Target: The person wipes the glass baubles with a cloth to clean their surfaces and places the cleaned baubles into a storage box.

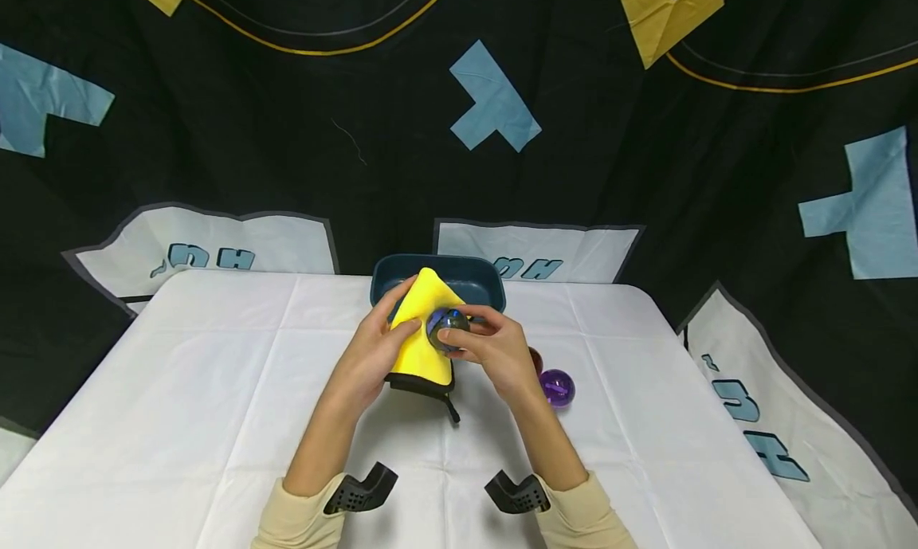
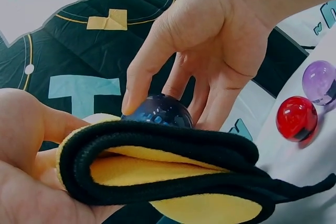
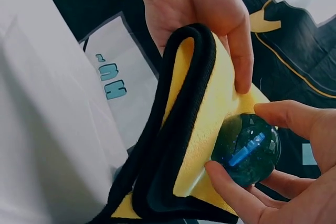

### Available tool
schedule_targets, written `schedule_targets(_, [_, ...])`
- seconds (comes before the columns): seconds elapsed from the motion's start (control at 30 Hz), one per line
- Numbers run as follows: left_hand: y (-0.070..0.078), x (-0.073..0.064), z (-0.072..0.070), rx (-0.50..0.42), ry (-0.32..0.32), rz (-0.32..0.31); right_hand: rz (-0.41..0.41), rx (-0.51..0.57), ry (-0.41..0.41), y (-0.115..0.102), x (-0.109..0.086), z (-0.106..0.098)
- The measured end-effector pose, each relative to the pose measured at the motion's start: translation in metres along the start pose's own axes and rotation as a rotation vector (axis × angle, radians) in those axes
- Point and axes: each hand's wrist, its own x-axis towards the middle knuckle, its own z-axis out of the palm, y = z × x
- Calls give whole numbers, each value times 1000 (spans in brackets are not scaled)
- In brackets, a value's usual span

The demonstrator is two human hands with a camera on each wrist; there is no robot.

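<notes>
My left hand (image 1: 368, 347) grips a folded yellow cloth (image 1: 423, 358) with black edging, thumb on its front face and fingers behind. In the right wrist view, the cloth (image 3: 210, 119) shows its folded layers and a loop of black trim. My right hand (image 1: 500, 347) holds a dark blue, glassy ball (image 1: 446, 330) between thumb and fingertips. That ball (image 3: 247, 149) lies against the yellow face of the cloth. Both hands are raised over the table, in front of a dark teal basin.
The dark teal basin (image 1: 493, 282) stands at the table's far edge, behind the hands. Right of my right forearm lie a purple ball (image 1: 557, 388) and a red ball (image 2: 296, 118) on the white tablecloth (image 1: 215, 390). A black patterned curtain (image 1: 358, 135) hangs behind.
</notes>
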Motion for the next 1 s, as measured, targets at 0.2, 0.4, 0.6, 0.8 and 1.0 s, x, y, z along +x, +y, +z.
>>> schedule_targets(0.2, [-3,1,0,-16,-4,-10,2,42,-14,6,0,2])
schedule_targets(0.4, [-5,1,1,-16,1,-12,-7,-27,-58,6,-2,-1])
schedule_targets(0.6, [-4,1,1,-2,14,-24,-2,-90,-98,2,-4,-6])
schedule_targets(0.8, [0,-1,-1,-1,1,-32,-21,-138,-122,-1,-7,-11])
schedule_targets(1.0, [0,-3,-1,-12,2,-33,-19,-164,-115,1,-8,-11])
